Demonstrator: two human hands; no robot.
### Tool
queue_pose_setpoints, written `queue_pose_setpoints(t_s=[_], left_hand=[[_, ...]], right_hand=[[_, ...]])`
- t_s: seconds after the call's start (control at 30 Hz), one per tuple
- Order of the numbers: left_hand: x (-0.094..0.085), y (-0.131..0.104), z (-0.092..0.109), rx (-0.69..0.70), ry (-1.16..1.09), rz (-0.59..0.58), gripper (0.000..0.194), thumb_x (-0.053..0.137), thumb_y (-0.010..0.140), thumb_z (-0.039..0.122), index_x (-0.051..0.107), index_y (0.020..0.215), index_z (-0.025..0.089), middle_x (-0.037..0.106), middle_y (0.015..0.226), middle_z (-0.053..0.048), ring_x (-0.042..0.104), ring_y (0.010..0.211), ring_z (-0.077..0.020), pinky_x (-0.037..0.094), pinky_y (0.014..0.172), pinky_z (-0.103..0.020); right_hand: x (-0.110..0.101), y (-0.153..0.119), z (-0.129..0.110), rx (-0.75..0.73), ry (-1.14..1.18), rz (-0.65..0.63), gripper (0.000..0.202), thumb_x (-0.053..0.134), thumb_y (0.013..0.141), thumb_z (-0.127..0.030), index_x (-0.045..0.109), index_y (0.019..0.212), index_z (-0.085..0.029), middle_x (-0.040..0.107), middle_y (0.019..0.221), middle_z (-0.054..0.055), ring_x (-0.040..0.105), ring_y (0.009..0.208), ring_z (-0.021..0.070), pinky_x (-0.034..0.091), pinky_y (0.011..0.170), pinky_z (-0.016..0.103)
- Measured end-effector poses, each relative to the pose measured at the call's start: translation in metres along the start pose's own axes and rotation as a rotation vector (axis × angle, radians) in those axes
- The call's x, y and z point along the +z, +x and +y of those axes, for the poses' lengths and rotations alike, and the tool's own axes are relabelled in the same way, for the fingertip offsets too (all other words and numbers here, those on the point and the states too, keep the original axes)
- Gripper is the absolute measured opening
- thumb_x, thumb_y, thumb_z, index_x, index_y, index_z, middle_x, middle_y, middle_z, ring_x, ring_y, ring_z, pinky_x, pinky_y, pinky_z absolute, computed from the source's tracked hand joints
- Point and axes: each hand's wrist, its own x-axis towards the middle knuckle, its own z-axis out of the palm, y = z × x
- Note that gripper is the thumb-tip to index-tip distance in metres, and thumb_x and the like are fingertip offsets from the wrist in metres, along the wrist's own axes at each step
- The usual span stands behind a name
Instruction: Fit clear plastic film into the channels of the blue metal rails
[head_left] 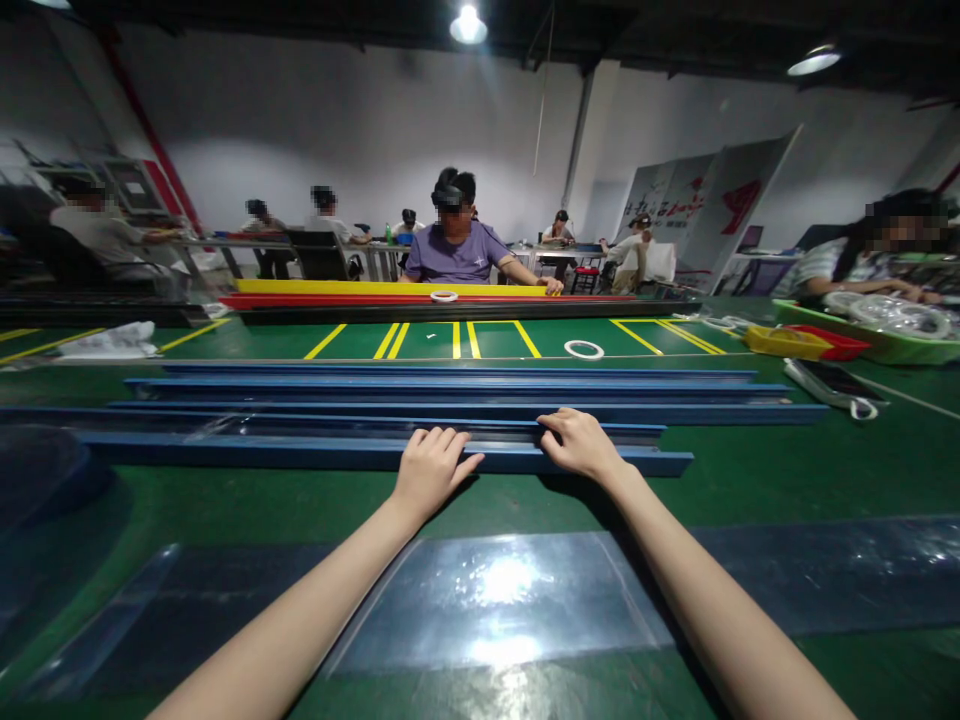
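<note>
Long blue channel strips lie side by side across the green table [517, 500]. My left hand [435, 465] rests on the nearest blue strip [300, 455], fingers over its far edge and thumb pointing right. To its right, my right hand [574, 442] is on the same strip, its fingers curled over the edge and the thumb beneath. Behind them lie more blue strips [712, 412]. Clear plastic film [495, 590] is spread on the table below my forearms, shining under the lamp.
Beyond the strips are a white ring [583, 349], yellow tape lines, and red and yellow strips [315, 288] near a seated person. At right lie a phone [832, 382], a yellow tray [787, 342] and a green tray [885, 338]. White cloth [109, 341] lies left.
</note>
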Motion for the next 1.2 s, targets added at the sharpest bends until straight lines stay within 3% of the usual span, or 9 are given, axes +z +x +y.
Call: queue_pose_setpoints(t_s=[0.43,0.7,0.93,1.2], left_hand=[[0.002,0.0,0.0,-0.025,0.021,-0.061,0.034,0.038,0.086,0.044,0.057,0.077,0.017,0.061,0.072,-0.004,0.051,0.071,-0.0172,0.03,0.065,-0.03],[0.003,0.0,-0.001,-0.017,0.033,-0.059,0.035,0.037,0.087,0.043,0.056,0.072,0.018,0.06,0.069,-0.003,0.05,0.069,-0.0166,0.028,0.064,-0.03],[0.002,0.0,-0.001,-0.014,0.031,-0.063,0.035,0.037,0.087,0.043,0.055,0.072,0.017,0.06,0.069,-0.003,0.05,0.067,-0.0165,0.027,0.062,-0.03],[0.002,0.0,-0.002,-0.002,0.028,-0.064,0.034,0.037,0.087,0.043,0.055,0.073,0.018,0.06,0.069,-0.003,0.05,0.068,-0.0165,0.028,0.063,-0.03]], right_hand=[[-0.003,-0.003,0.028,0.133,0.09,-0.043,0.033,0.042,0.073,-0.023,0.067,0.094,-0.016,0.067,0.093,0.008,0.059,0.086,0.019,0.042,0.077,0.026],[-0.003,0.004,0.035,0.21,0.379,-0.103,0.018,0.055,0.069,-0.024,0.065,0.082,-0.017,0.067,0.082,0.004,0.059,0.08,0.0166,0.041,0.072,0.023],[-0.002,0.01,0.035,0.274,0.343,-0.157,0.011,0.062,0.063,-0.023,0.062,0.072,-0.016,0.063,0.071,0.001,0.056,0.07,0.0145,0.037,0.059,0.021],[0.003,0.011,0.039,0.251,0.333,-0.143,0.01,0.063,0.062,-0.023,0.061,0.071,-0.017,0.061,0.067,0.0,0.054,0.066,0.013,0.036,0.057,0.02]])
